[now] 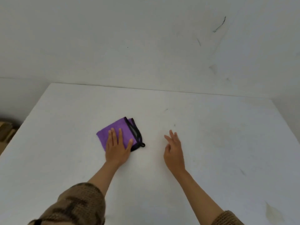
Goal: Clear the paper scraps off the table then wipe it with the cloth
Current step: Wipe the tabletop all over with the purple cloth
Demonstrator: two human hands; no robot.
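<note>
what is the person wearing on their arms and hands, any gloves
No gloves: the left hand and right hand are bare, with no ring, watch or bracelet visible. The forearms are uncovered too. The left sleeve is a coarse tan-brown knit with darker patches; the right sleeve, partly in view, looks the same knit.

Bare room: white table (211,127), scuffed wall (146,38)

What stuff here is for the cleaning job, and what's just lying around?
For the job:
- purple cloth, folded on the table
- left hand, flat on the cloth
- right hand, open, holding nothing
- white table; no paper scraps show on it

Just there:
- brown things beside the table, too blurred to name
- scuff marks on the wall
</note>
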